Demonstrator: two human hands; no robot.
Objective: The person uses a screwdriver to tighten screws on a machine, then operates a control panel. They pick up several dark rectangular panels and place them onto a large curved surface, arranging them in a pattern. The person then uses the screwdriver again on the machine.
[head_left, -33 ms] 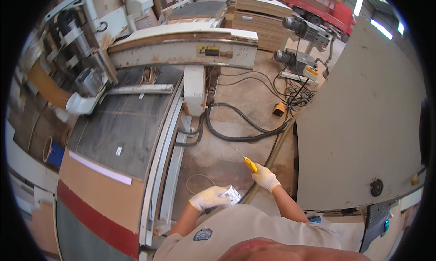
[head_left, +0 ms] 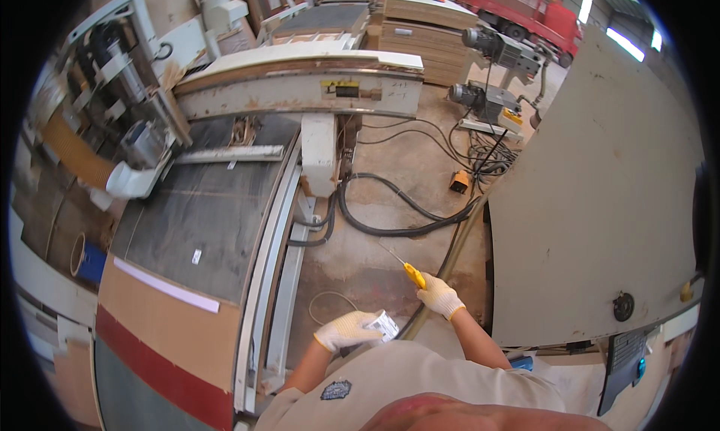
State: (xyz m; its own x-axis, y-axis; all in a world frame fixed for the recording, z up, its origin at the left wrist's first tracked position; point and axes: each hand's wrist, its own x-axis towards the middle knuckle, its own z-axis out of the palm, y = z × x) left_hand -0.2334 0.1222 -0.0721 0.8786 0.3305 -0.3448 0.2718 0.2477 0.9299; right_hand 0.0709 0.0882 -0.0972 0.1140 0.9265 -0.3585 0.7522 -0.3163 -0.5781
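In front of my body, my left hand point(head_left: 347, 331), in a pale knitted glove, is closed around a small stack of white printed labels point(head_left: 385, 325). My right hand point(head_left: 441, 296), gloved the same way, grips a yellow-handled tool point(head_left: 414, 275) with a thin metal shaft. The shaft points forward and left, over the floor; its exact kind is hard to make out. Both hands are above the floor between the machine bed and the large grey cabinet. On the machine's dark bed point(head_left: 196, 221) lies a small white label point(head_left: 196, 257), left of my hands.
A long purple-white strip point(head_left: 166, 285) rests on the brown board point(head_left: 165, 318). The machine's gantry point(head_left: 285, 93) spans the bed. Black hoses point(head_left: 390, 227) and an orange foot pedal point(head_left: 460, 181) lie on the floor. The grey cabinet point(head_left: 592, 198) stands close at right, with a keyboard point(head_left: 624, 360) below.
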